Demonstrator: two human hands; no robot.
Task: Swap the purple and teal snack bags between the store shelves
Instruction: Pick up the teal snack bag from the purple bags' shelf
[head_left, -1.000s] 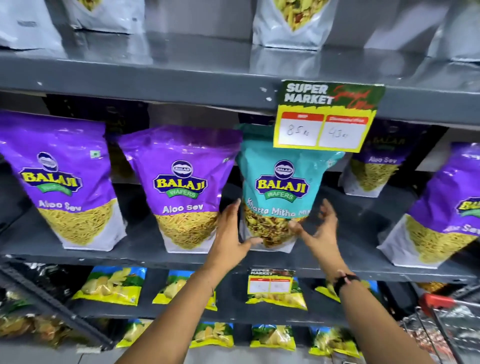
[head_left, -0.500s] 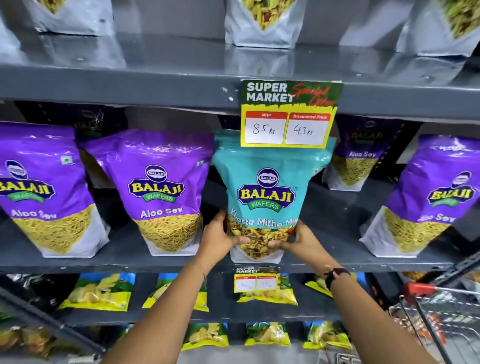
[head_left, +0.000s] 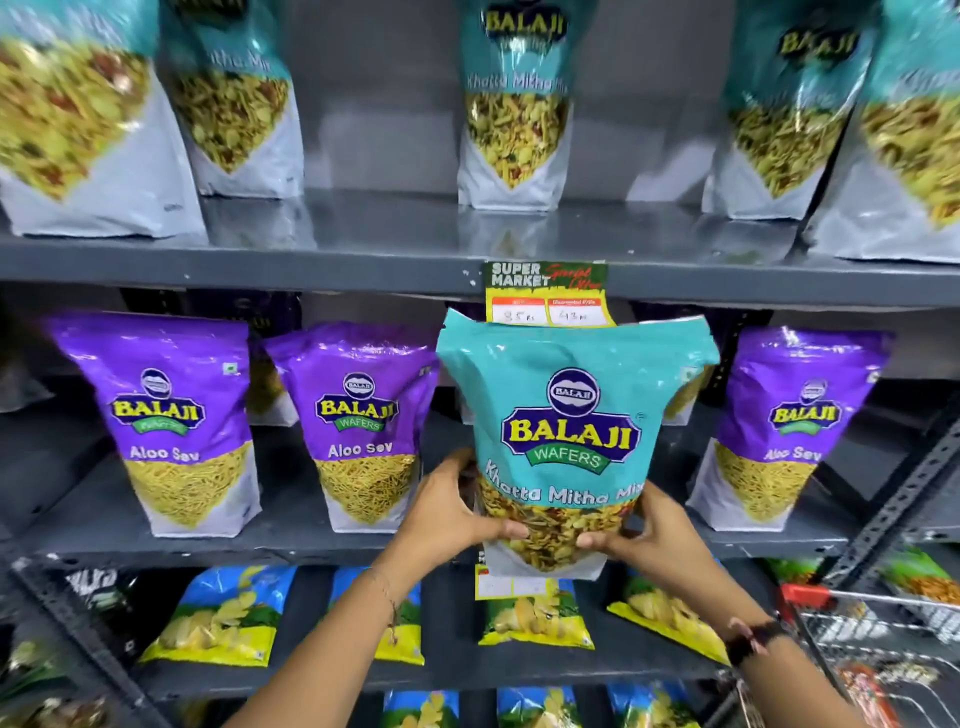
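A teal Balaji "Khatta Mitha Mix" bag (head_left: 571, 415) is held upright in front of the middle shelf (head_left: 291, 543), its bottom out past the shelf's front edge. My left hand (head_left: 447, 512) grips its lower left side and my right hand (head_left: 649, 535) its lower right side. Purple "Aloo Sev" bags stand on the middle shelf: one at far left (head_left: 161, 421), one just left of the teal bag (head_left: 363, 426), one at right (head_left: 784, 431). Several teal bags (head_left: 514, 98) stand on the upper shelf (head_left: 363, 260).
A yellow price tag (head_left: 548, 293) hangs from the upper shelf edge, just above the held bag. Blue and yellow chip bags (head_left: 223, 613) fill the lower shelf. A shopping cart with a red handle (head_left: 857, 639) stands at lower right.
Both hands closed on the teal bag and lifted it up and toward me off the middle shelf. The view tilted upward, so the upper shelf's teal bags came into sight.
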